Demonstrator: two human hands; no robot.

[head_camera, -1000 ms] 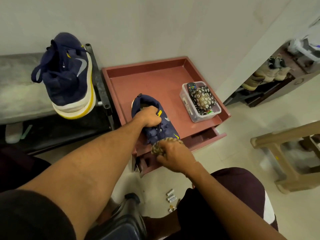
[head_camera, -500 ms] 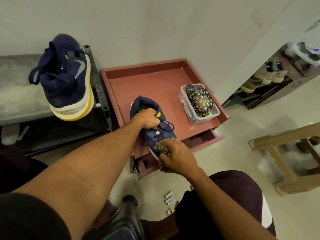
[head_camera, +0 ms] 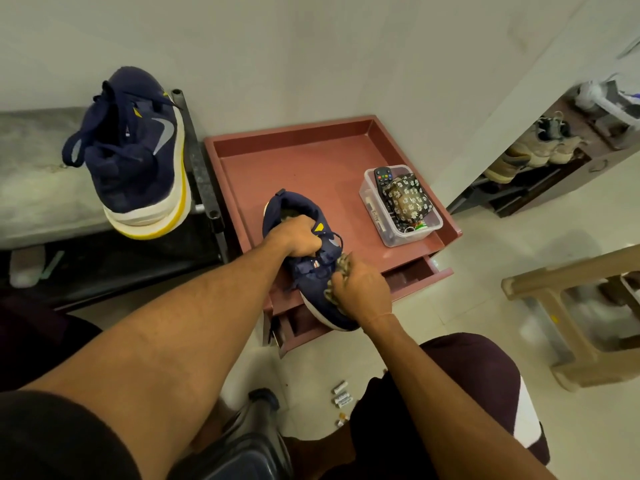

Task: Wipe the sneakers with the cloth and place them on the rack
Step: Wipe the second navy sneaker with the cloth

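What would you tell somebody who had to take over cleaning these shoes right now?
Left hand: grips the navy-blue fabric sneaker at its laces and collar, above the red-brown plastic drawer unit.
Right hand: holds the crumpled brown patterned cloth against that sneaker's toe end.
The other navy-blue sneaker with a yellow-edged white sole sits on top of the black metal rack; whether it was wiped cannot be told.
Done: one sneaker on the rack.
Left: finish wiping the held sneaker, then set it on the rack beside its partner.
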